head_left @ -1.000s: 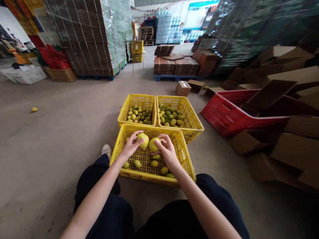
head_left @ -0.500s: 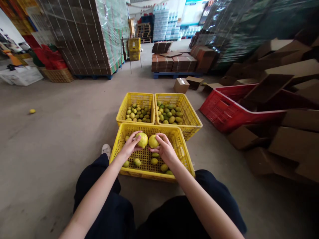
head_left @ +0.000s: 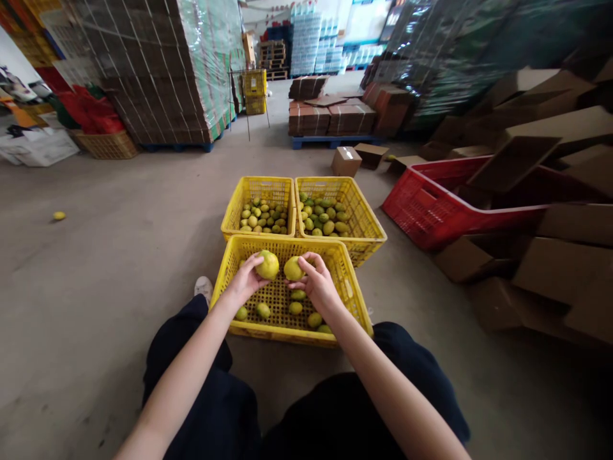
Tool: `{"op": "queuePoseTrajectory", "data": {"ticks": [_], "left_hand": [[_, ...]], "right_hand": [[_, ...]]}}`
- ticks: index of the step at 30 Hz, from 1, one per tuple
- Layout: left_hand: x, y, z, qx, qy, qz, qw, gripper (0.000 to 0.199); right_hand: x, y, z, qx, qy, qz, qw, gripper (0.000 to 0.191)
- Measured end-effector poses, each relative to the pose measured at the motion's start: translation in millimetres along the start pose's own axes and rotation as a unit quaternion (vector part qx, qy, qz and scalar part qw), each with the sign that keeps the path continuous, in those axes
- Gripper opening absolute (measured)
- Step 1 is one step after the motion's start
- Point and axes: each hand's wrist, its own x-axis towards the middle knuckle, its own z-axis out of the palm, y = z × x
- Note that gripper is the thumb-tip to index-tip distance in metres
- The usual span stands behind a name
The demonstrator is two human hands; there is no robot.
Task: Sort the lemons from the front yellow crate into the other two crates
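Observation:
My left hand (head_left: 246,279) grips a yellow-green fruit (head_left: 268,265) above the near yellow crate (head_left: 292,334). My right hand (head_left: 316,281) holds a second, slightly smaller fruit (head_left: 293,269) between thumb and fingers, with a small gap between the two fruits. Several loose fruits lie on the perforated bottom of the near crate, among them one (head_left: 263,310) at the left and one (head_left: 315,320) at the right. Behind it stand two more yellow crates, the left one (head_left: 231,211) and the right one (head_left: 368,214), each holding several yellow and green fruits.
A red crate (head_left: 421,207) with cardboard boxes (head_left: 560,271) around it stands at the right. One fruit (head_left: 59,216) lies on the floor at the left. Further back are a small box (head_left: 346,161), a blue pallet (head_left: 316,142) of flat cardboard and a wrapped stack (head_left: 153,70).
My left hand has moved slightly left with its fruit, widening the gap between the two fruits. My right hand still holds its fruit in nearly the same place.

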Motion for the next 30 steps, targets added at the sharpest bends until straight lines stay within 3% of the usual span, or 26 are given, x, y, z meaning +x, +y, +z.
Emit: {"op": "queuePoseTrajectory", "data": {"ticks": [7, 11, 15, 20, 25, 27, 30], "left_hand": [[2, 0, 3.1, -0.137, 0.015, -0.067, 0.988, 0.028], [3, -12, 5.1, -0.207, 0.024, -0.069, 0.976, 0.019], [4, -29, 11.8, -0.215, 0.035, -0.091, 0.972, 0.018], [3, -41, 15.6, -0.215, 0.054, -0.062, 0.973, 0.019], [3, -44, 13.1, -0.207, 0.039, -0.067, 0.975, 0.021], [3, -44, 12.3, -0.196, 0.023, -0.062, 0.978, 0.021], [2, -43, 10.4, -0.176, 0.004, -0.038, 0.984, 0.020]], "right_hand": [[-2, 3, 4, -0.074, 0.008, -0.040, 0.996, 0.052], [-3, 9, 6, -0.175, 0.038, -0.108, 0.978, 0.051], [1, 18, 4, -0.241, 0.068, -0.129, 0.959, 0.050], [10, 28, -1, -0.382, 0.072, -0.216, 0.896, 0.039], [2, 25, 2, -0.471, 0.005, -0.260, 0.843, 0.032], [-4, 23, 4, -0.511, -0.025, -0.261, 0.819, 0.035], [-11, 22, 5, -0.555, -0.057, -0.249, 0.791, 0.055]]}}
